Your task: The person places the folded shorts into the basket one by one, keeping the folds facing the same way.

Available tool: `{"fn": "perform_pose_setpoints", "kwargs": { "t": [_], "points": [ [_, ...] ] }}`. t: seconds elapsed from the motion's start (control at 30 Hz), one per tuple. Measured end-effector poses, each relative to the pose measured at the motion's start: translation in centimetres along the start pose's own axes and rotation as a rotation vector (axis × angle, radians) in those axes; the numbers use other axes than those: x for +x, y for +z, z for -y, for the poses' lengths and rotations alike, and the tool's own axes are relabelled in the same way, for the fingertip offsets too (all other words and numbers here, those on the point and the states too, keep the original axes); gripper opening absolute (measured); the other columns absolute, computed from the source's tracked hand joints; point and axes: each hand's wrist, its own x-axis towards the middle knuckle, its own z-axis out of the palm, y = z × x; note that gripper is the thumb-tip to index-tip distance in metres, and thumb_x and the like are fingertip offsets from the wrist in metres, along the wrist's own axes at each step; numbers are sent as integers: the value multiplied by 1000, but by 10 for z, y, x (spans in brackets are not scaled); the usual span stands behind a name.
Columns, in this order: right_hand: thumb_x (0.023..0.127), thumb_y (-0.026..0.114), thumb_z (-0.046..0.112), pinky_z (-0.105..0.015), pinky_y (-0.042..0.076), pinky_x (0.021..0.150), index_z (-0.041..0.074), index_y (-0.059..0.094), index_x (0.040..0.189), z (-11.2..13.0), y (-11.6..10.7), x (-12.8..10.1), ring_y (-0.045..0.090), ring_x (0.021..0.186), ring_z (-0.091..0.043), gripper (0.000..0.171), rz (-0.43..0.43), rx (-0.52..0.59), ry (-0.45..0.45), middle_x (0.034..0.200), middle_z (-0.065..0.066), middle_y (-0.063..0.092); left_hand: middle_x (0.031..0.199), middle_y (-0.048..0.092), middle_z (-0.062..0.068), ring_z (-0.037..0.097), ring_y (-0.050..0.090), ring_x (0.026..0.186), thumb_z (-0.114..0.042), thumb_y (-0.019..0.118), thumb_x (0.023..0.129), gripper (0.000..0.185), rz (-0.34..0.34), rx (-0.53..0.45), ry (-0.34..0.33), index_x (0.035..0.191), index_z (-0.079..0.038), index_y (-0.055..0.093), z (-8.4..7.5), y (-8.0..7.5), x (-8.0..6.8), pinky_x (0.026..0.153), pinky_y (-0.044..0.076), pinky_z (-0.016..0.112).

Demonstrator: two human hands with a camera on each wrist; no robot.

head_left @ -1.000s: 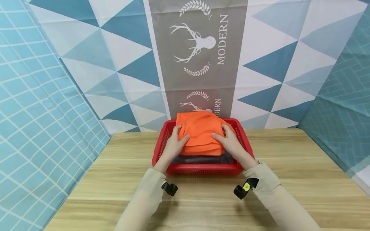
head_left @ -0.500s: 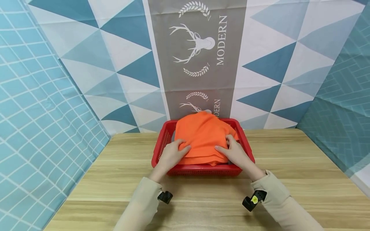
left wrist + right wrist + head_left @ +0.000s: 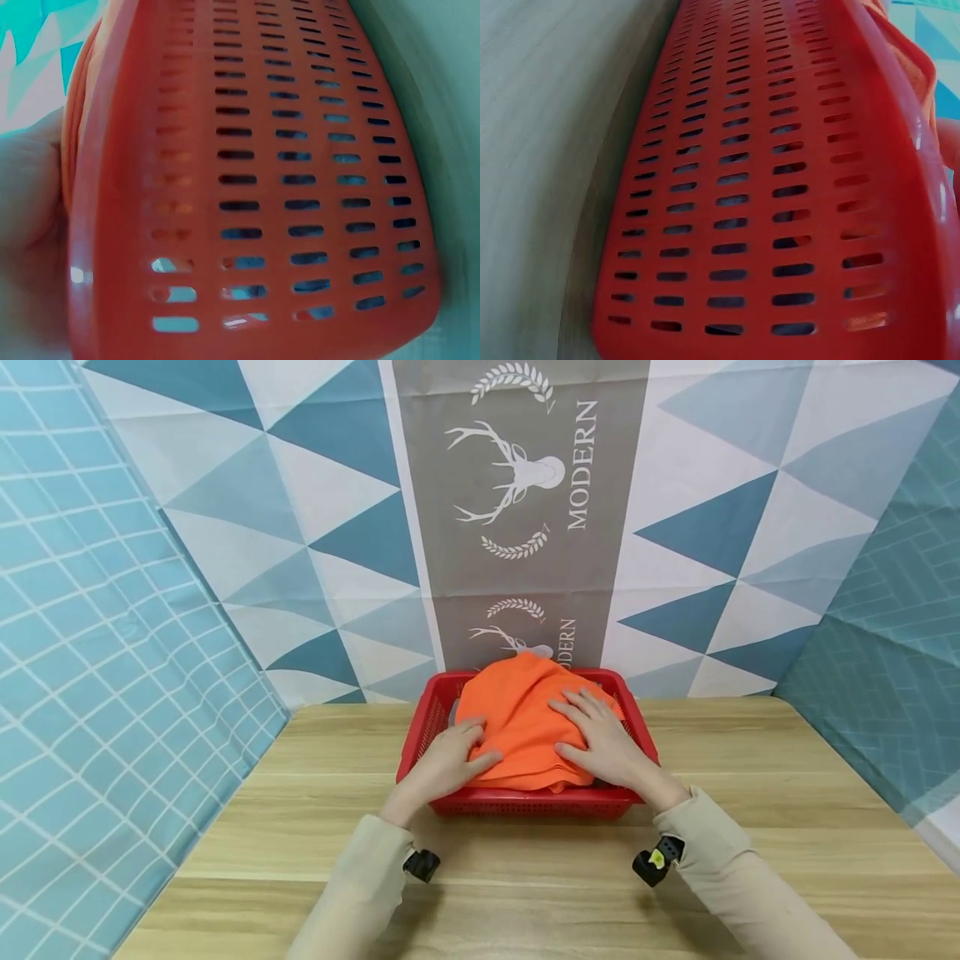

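A folded orange cloth lies in a shallow red plastic basket, bulging above its back rim. On the cloth's right part rests my right hand, its fingers spread flat. My left hand touches the cloth's left side, thumb straight on top and fingers loosely bent. Both wrist views mostly show the slotted basket wall, with dark and greyish fabric behind the slots. A strip of orange cloth shows over the rim in the right wrist view.
The basket stands on a wood-grain table near its back edge. Behind it hangs a patterned backdrop with triangles and a deer print. Blue tiled sheeting lines the left side, teal sheeting the right.
The orange cloth has come down and forward into the basket, hiding the dark fabric seen at the front. My right hand has gone from gripping its edge to lying spread on top.
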Motion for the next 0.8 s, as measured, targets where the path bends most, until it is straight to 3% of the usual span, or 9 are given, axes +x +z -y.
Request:
{"fn": "perform_pose_setpoints", "kwargs": {
  "t": [0.1, 0.2, 0.27, 0.37, 0.6, 0.8],
  "points": [
    [85, 58, 36, -57, 11, 107, 14, 41, 137, -4, 3, -1, 21, 134, -34, 59, 54, 24, 18, 144, -12, 33, 129, 49, 8, 23, 47, 117, -45, 57, 85, 38, 99, -96, -43, 104, -13, 51, 3, 0, 1, 98, 37, 42],
    [85, 57, 40, -56, 15, 107, 15, 42, 136, -9, 5, -3, 25, 133, -33, 60, 107, 61, 49, 143, -12, 35, 130, 49, 7, 23, 48, 117, -44, 58, 85, 53, 174, -201, -77, 125, -12, 43, 5, -1, 3, 98, 37, 40],
    [85, 56, 44, -55, 20, 106, 16, 40, 137, -11, 6, -4, 27, 132, -32, 62, 150, 93, 72, 143, -10, 35, 138, 43, 5, 22, 41, 126, -44, 56, 86, 63, 221, -228, -103, 137, -14, 35, 7, 0, 3, 103, 32, 41],
    [84, 55, 50, -54, 25, 104, 18, 38, 139, -14, 6, -4, 28, 132, -32, 66, 212, 135, 102, 143, -7, 35, 143, 36, 5, 23, 33, 131, -46, 52, 88, 66, 283, -192, -97, 143, -19, 29, 8, 1, 5, 106, 28, 43],
    [83, 56, 51, -53, 27, 104, 19, 38, 139, -17, 6, -4, 31, 130, -30, 67, 332, 178, 129, 141, -6, 37, 140, 38, 7, 25, 34, 129, -46, 49, 89, 58, 372, -73, -82, 139, -17, 40, 7, 3, 8, 104, 30, 44],
    [85, 55, 48, -51, 27, 104, 13, 34, 140, -19, 4, -5, 32, 130, -29, 68, 380, 146, 90, 142, -9, 35, 144, 29, 13, 29, 27, 131, -44, 47, 91, 62, 449, -84, -102, 143, -15, 30, 5, 5, 11, 105, 28, 48]
  ]
}}
